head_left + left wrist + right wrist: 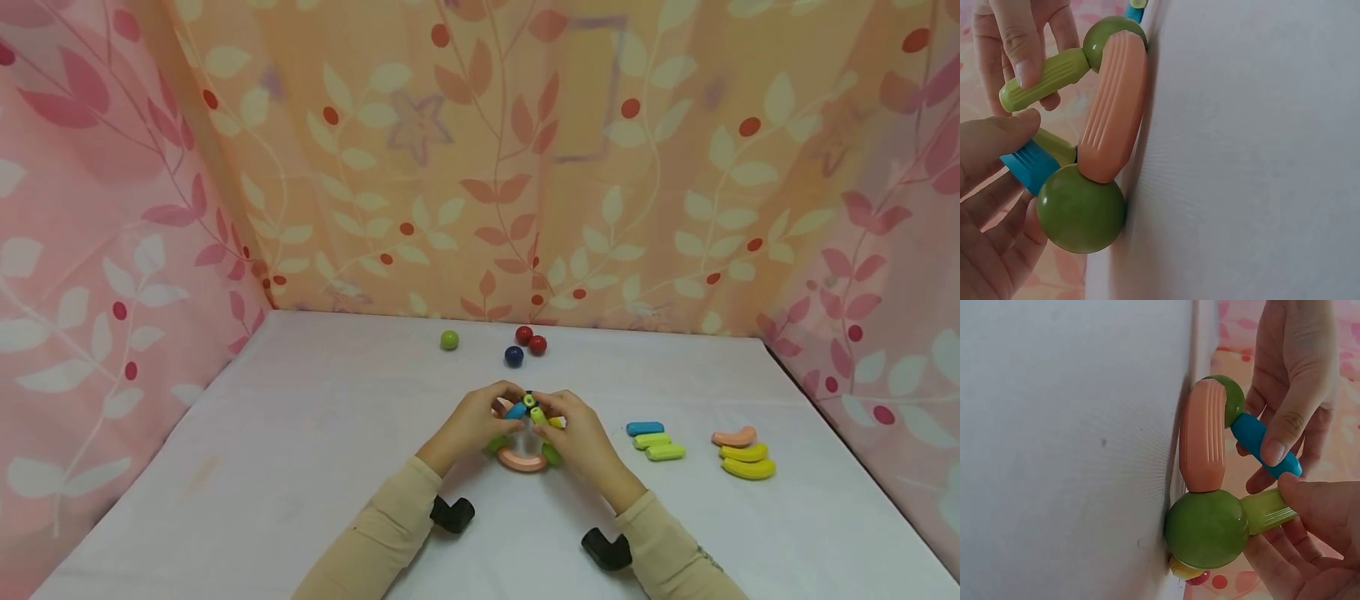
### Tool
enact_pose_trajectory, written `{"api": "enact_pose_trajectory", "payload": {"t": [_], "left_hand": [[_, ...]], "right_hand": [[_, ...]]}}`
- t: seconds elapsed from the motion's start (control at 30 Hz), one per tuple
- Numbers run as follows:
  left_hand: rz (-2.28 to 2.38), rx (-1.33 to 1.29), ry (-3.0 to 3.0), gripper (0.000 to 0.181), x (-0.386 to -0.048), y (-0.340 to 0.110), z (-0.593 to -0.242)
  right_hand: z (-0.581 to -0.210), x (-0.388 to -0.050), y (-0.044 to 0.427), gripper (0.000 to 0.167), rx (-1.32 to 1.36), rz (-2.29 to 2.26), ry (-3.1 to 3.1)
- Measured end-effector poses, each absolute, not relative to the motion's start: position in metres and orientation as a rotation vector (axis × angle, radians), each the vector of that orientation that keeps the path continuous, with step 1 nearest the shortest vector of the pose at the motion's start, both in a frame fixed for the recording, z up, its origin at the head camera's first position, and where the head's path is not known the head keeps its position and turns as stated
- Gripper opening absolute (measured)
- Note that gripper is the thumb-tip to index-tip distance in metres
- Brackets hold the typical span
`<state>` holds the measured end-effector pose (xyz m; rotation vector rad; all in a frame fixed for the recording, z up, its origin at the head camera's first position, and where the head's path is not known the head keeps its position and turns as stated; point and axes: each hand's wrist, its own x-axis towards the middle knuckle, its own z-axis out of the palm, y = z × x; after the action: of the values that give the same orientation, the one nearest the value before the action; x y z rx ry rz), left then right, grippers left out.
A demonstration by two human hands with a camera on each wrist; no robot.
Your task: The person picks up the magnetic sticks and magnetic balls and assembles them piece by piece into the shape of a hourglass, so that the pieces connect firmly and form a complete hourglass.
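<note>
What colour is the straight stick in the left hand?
The straight stick is blue, clearest in right wrist view.

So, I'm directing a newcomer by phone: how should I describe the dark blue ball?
Find the white table, then its far edge below the orange curtain. Right of a lone green ball, three balls cluster. The dark blue ball is the front one; its neighbours are red balls.
</note>
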<state>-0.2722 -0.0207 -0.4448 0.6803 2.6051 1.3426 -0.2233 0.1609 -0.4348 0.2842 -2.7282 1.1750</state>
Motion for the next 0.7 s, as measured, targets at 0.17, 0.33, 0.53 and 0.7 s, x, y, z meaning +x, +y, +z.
{"api": "enact_pose_trajectory", "payload": {"t": [0.17,0.33,0.53,0.7], "left_hand": [[1.362,0.691,2.595,0.035,-0.2724,-0.0189,-0.4476],[1.377,0.689,2.584,0.035,-0.2720,-0.0203,-0.4477],[1.376,0.702,2.568,0.033,-0.2724,-0.0234,-0.4458],[1.377,0.714,2.564,0.032,-0.2727,-0.0224,-0.4444]], "right_hand": [[-0.4356,-0.2240,0.1606,0.046,0.269,1.163,-2.721],[-0.4366,-0.2246,0.1593,0.046,0.263,1.149,-2.711],[-0.4351,-0.2235,0.1586,0.045,0.250,1.131,-2.739],[-0.4326,-0.2224,0.1595,0.046,0.244,1.120,-2.766]]}}
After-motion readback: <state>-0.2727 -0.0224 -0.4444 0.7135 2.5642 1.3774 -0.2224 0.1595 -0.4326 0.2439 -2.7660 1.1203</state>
